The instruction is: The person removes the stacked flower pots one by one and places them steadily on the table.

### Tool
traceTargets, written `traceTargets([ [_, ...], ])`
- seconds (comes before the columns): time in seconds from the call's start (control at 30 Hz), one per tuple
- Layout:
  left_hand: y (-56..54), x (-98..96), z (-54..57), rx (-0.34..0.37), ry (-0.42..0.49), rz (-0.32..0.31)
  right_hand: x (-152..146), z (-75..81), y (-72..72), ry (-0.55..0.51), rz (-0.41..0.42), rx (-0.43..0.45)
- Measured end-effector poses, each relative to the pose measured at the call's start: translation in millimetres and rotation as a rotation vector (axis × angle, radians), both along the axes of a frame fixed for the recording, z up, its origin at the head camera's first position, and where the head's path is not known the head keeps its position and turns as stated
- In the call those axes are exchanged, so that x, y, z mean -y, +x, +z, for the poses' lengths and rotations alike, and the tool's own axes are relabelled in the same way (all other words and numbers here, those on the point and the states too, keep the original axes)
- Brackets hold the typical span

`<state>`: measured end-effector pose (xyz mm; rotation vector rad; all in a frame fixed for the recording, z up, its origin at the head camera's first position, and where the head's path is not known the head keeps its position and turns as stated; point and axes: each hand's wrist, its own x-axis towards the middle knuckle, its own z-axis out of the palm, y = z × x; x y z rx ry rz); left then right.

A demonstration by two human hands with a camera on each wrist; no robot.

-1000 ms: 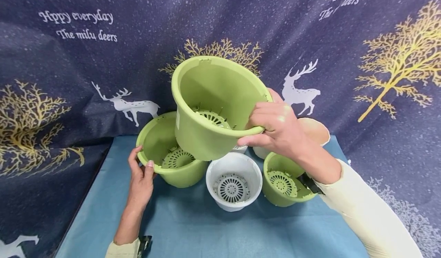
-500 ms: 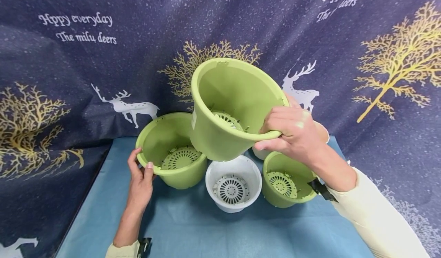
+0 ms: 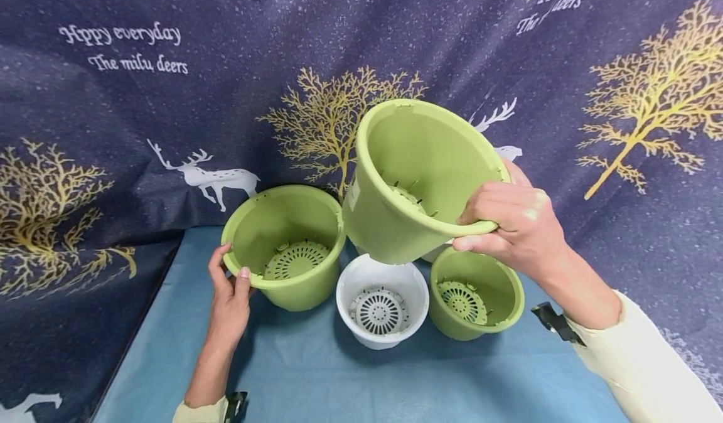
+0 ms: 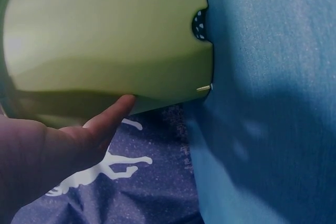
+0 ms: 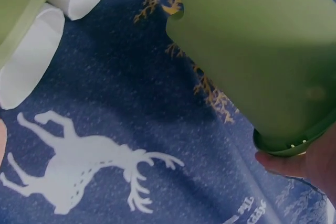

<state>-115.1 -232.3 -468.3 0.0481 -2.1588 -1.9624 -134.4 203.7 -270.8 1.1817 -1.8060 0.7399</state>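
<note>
My right hand [image 3: 514,219] grips the rim of a large green plastic flower pot [image 3: 390,222], thumb outside and fingers over the edge. That pot hangs tilted in the air, its slotted bottom partly showing. Another large green flower pot [image 3: 305,294] stands upright on the table at left. My left hand [image 3: 228,297] holds it at the near left rim, the thumb on the edge. In the left wrist view, one finger [image 4: 113,116] lies along this pot's outer wall. The right wrist view shows the raised pot's side [image 5: 262,40] with the right thumb under its rim.
A white pot [image 3: 415,313] and a smaller green pot [image 3: 505,316] stand upright side by side on the blue cloth [image 3: 367,385]. White pots [image 5: 34,56] behind them are mostly hidden. A dark printed curtain [image 3: 226,96] rises behind the table.
My right hand has carried the tilted green flower pot to the right, away from above the left pot, which shows more fully. The left hand has stayed at its pot's rim.
</note>
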Motion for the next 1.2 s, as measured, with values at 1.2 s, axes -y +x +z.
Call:
traceTargets([
  [1.2, -0.8, -3.1, -0.9, -0.063, 0.078, -0.025, -76.1, -33.5, 36.0, -0.122, -0.161, 0.025],
])
